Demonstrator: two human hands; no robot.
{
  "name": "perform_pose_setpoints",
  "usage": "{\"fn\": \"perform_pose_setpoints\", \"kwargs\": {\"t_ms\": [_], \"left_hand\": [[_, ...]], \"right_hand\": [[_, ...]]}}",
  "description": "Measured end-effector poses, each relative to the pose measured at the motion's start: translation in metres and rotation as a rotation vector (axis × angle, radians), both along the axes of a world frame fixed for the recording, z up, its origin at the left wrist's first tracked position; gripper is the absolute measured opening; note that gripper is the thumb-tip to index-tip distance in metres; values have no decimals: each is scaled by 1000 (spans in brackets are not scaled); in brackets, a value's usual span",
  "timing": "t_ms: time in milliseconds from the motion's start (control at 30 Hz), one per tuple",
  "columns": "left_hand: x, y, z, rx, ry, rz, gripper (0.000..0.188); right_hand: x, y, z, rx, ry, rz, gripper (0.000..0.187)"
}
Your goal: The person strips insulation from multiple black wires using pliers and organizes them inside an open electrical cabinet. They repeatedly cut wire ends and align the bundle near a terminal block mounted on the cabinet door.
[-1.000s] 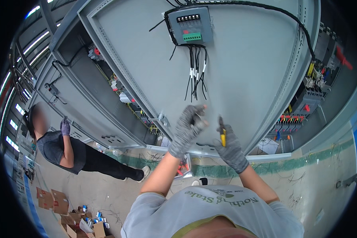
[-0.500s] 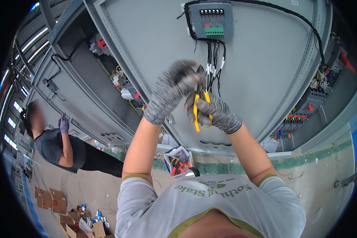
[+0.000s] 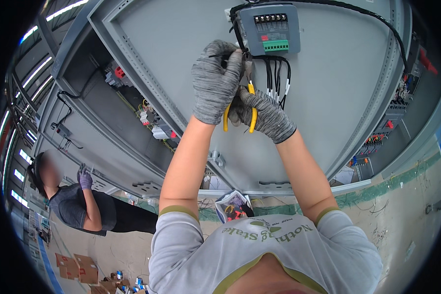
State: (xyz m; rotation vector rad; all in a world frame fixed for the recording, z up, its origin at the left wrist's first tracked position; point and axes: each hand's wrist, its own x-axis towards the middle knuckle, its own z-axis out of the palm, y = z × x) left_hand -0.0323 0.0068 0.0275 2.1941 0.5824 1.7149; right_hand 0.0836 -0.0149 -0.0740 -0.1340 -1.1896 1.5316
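Observation:
Dark-jawed cutting pliers with yellow handles (image 3: 253, 113) are in my gloved right hand (image 3: 267, 113), jaws pointing up at the black wire bundle under the grey electrical module (image 3: 270, 30). Beside the jaws, my gloved left hand (image 3: 215, 83) is closed, thumb against fingers, at the bundle's left bend. From its fingers pokes the thin dark end of what looks like a cable tie (image 3: 213, 56); the rest is hidden by the glove. Several black wires (image 3: 278, 78) with white sleeves hang down to the right of the pliers.
The module sits on a grey cabinet door (image 3: 328, 98), with a black wire loom along its top. Below stands a box of tools (image 3: 232, 206). At left, a person (image 3: 85, 201) in dark clothes stands by another cabinet; cardboard boxes (image 3: 78, 268) lie on the floor.
Both hands have moved up toward the module, bringing the pliers' jaws to the wire bundle. My left hand, blurred before, is now steady at the bundle. The view has shifted slightly.

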Motion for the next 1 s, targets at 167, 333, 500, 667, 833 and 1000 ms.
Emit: {"fn": "perform_pose_setpoints", "kwargs": {"t_ms": [167,333,500,667,833,1000], "left_hand": [[0,7,-2,-44,-87,-111,11],[2,1,0,-57,-98,-121,12],[2,-5,2,-39,-48,-64,11],[3,-1,3,-80,-133,-175,6],[-8,-12,28,-103,-242,-392,15],[-16,-27,74,387,259,117,24]], "right_hand": [[3,5,0,20,-21,2,43],[-2,8,7,27,116,79,43],[-9,12,5,-94,227,121,47],[-14,4,12,-91,189,238,41],[-19,-5,22,28,-81,-148,41],[-2,-12,64,193,-509,-350,49]]}}
